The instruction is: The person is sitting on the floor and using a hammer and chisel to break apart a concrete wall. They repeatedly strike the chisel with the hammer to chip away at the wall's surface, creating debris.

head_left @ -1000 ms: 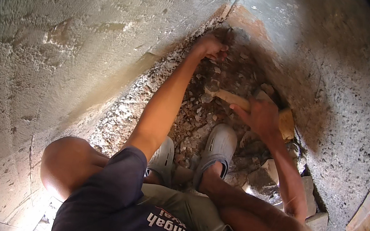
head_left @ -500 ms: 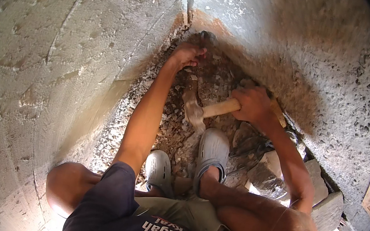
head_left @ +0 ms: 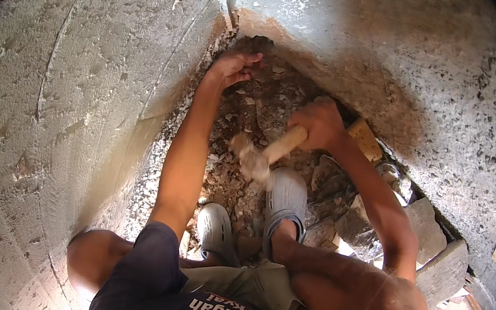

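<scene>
- Half a second before, the hammer's [head_left: 258, 156] head stood a little higher over the rubble; in this moment it had dropped lower and blurred, just above the toe of the right shoe [head_left: 286, 198].
- The right hand [head_left: 321, 124] kept its place on the wooden handle, fingers wrapped tight round it, the handle slanting down and to the left from the fist.
- The left hand [head_left: 233, 67] stayed up in the corner where the two walls met, much as before; it rested palm-down on a dark lump of broken masonry [head_left: 254, 44], fingers curled loosely together over it. Whether it actually gripped the lump could not be told.
- The view had shifted slightly, so the corner seam sat nearer the top middle than a second ago.
- No real container showed; the nearest thing to one was the wedge of floor between the rough left wall [head_left: 68, 79] and the grey pitted right wall [head_left: 435, 86], and it was filled with loose brown rubble [head_left: 237, 185] and chips.
- Larger flat stone blocks [head_left: 430, 231] lay along the foot of the right wall, beside the right forearm, with a yellowish block [head_left: 364, 138] just behind the right hand.
- The left shoe [head_left: 215, 231], grey like its pair, stood in the rubble near the left elbow.
- No packages or signs were visible; the only lettering was pale print on the dark shirt [head_left: 195, 303], low in the view.
</scene>
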`<state>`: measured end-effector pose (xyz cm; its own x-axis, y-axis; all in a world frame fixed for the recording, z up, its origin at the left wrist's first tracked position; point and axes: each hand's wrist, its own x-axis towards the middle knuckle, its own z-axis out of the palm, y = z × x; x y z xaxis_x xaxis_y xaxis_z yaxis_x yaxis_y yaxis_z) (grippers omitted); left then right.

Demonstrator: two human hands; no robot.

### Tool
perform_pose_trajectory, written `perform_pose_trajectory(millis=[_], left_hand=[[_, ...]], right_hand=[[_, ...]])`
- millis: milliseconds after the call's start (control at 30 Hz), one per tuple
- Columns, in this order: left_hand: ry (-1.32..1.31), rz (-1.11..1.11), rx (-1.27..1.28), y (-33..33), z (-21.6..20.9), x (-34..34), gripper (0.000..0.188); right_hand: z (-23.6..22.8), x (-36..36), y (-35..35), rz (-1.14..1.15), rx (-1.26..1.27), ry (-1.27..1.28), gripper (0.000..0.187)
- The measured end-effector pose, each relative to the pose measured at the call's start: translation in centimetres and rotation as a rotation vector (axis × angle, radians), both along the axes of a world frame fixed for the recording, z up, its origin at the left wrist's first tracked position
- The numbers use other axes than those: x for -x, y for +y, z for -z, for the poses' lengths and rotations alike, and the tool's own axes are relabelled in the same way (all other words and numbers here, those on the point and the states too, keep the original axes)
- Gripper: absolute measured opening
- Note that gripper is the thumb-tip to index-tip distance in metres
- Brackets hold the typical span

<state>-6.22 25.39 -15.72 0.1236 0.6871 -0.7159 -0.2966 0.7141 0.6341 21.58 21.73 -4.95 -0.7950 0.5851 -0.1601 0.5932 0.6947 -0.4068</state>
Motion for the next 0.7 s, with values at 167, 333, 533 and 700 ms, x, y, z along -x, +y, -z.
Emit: perform_pose_trajectory(millis=[167, 333, 533, 700], left_hand=[[-0.002, -0.013, -0.014, 0.8, -0.4, 0.6, 0.022], [-0.107, -0.046, 0.011, 1.2, 0.3, 1.7, 0.021], [-0.127, -0.064, 0.009, 1.5, 0.7, 1.4, 0.023], [-0.130, -0.058, -0.038, 1.4, 0.5, 1.7, 0.024]], right_hand=[[-0.6, 2.0, 0.5, 0.264, -0.077, -0.344, 0.024], [-2.1, 2.2, -0.1, -0.051, 0.000, 0.002, 0.022], [-1.6, 2.8, 0.5, 0.315, -0.053, -0.272, 0.022], [-2.0, 3.0, 0.0, 0.227, 0.072, -0.192, 0.025]])
